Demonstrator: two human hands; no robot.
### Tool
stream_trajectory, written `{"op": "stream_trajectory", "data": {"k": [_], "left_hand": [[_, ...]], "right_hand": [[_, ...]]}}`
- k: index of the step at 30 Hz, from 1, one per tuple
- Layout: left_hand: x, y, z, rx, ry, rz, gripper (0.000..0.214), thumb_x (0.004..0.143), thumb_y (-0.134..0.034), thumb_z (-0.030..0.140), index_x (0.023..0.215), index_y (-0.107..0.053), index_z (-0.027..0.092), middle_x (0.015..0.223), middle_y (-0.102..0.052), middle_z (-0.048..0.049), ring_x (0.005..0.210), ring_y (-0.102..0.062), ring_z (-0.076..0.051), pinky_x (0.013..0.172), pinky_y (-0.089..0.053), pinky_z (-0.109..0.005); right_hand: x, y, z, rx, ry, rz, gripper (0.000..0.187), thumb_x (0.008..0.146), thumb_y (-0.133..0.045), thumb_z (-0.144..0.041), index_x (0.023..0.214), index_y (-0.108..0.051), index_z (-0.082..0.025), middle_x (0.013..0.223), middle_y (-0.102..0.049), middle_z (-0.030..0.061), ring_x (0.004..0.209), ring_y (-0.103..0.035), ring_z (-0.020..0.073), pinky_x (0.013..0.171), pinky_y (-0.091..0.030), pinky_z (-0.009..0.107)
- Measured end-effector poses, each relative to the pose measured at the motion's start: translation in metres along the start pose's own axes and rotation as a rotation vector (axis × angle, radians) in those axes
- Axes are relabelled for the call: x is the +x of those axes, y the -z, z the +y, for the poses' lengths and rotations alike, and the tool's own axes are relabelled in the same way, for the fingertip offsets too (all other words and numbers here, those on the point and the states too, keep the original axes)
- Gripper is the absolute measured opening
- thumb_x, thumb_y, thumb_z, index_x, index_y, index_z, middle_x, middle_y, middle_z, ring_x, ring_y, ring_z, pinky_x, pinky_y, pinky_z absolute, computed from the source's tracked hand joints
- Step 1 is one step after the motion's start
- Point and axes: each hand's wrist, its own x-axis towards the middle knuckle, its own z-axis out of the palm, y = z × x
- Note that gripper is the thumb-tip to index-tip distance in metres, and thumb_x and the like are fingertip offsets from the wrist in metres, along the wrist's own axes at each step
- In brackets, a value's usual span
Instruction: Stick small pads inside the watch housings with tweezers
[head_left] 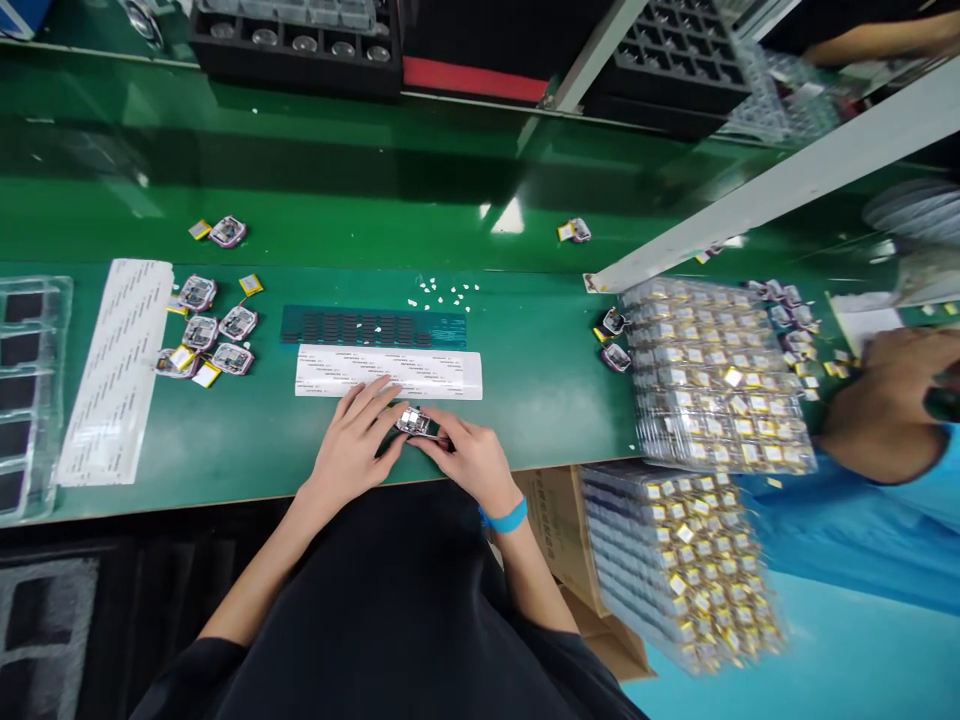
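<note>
Close to the bench's front edge, a small watch-like case with its shiny inner parts exposed (415, 422) sits between my two hands. My left hand (358, 437) grips its left side with thumb and forefinger, the other fingers reaching over a white printed strip (390, 374). From the right, my right hand (474, 458) pinches the case's other side; a blue band circles that wrist. Just beyond the strip lies a green sheet with rows of dark pieces (367, 327). Tiny white bits (442, 295) are scattered behind it.
Several open cases with yellow-edged battery packs (201, 333) lie at left, beside a larger white sheet (116, 375) and a clear tray (34, 400). Stacked clear trays (712, 375) stand at right near a slanting white post (750, 195). A co-worker's arm (892, 400) is at far right.
</note>
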Motion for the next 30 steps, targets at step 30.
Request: {"op": "stream_trajectory", "data": {"k": [30], "left_hand": [[0.055, -0.026, 0.003, -0.066, -0.023, -0.368, 0.048, 0.106, -0.037, 0.023, 0.153, -0.039, 0.015, 0.156, -0.052, -0.0156, 0.149, -0.044, -0.025, 0.124, -0.033, -0.048]], "right_hand": [[0.065, 0.05, 0.079, 0.753, -0.302, 0.205, 0.058, 0.083, -0.067, -0.075, 0.088, -0.075, -0.018, 0.079, -0.078, 0.0084, 0.067, -0.075, 0.0193, 0.069, -0.066, 0.033]]}}
